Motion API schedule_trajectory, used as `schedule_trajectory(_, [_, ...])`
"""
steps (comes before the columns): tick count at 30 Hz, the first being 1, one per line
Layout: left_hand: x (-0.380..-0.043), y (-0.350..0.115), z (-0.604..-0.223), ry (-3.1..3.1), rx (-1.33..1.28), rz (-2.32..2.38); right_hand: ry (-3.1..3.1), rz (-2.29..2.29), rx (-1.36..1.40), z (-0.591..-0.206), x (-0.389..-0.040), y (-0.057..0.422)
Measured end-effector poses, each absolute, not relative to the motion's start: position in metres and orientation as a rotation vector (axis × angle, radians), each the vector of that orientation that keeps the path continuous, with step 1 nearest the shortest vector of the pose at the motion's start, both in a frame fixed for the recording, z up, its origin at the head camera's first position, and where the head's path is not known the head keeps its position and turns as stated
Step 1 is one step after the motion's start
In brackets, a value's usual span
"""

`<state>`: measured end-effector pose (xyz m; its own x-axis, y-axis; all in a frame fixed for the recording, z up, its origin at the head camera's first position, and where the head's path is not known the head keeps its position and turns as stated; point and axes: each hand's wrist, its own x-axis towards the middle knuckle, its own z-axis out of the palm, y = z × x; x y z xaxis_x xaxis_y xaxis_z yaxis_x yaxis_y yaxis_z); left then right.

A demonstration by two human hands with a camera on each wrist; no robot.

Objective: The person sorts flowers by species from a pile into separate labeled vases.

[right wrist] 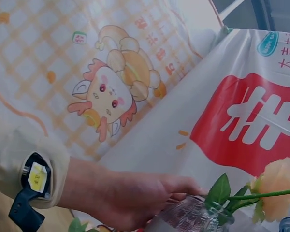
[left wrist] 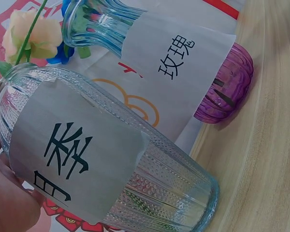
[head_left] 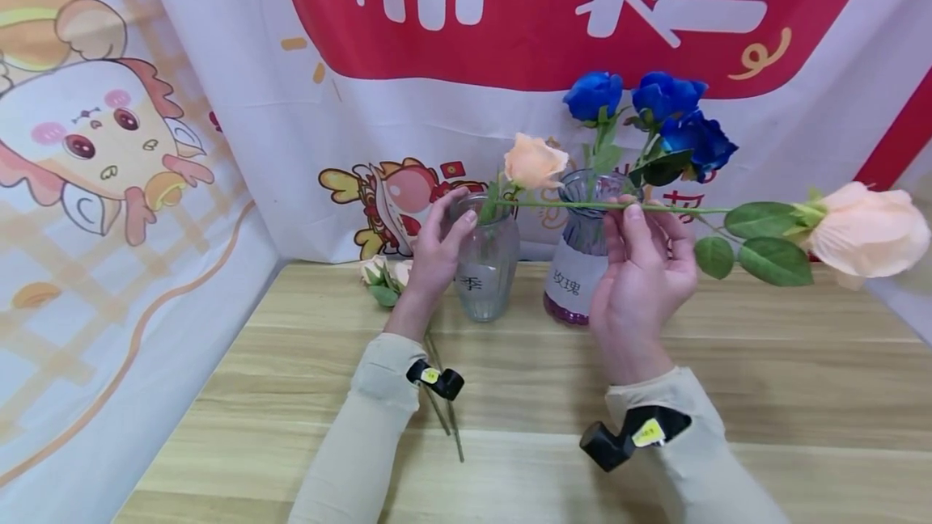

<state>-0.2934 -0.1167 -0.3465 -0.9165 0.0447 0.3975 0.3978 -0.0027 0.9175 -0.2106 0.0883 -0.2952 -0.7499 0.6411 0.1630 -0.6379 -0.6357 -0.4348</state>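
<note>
My left hand (head_left: 435, 241) grips the upper side of a clear glass vase (head_left: 486, 285), which stands upright with a white label (left wrist: 79, 150) bearing black characters. One peach rose (head_left: 535, 162) leans from its mouth. Between the thumb and fingers of my right hand (head_left: 644, 289) is the green stem of a second peach rose (head_left: 870, 229). That stem runs roughly level, bloom to the right, its other end at the clear vase's rim; whether it touches the rim cannot be told. In the right wrist view the left hand (right wrist: 121, 193) shows at the vase, while the right hand is hidden.
Right of the clear vase stands a blue-and-purple glass vase (left wrist: 227, 87) with a white label, holding several blue roses (head_left: 666, 95). More pale roses (head_left: 382, 277) lie on the wooden table (head_left: 510, 467) at left, stems toward the front. A printed cloth (head_left: 240, 103) hangs behind.
</note>
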Motion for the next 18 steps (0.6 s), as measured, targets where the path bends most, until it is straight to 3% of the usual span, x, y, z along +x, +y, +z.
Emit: schedule_trajectory(18, [-0.293,-0.116,-0.346,-2.022,-0.462,-2.032,-0.677,2.374,0.011,-0.3,-0.206,0.073])
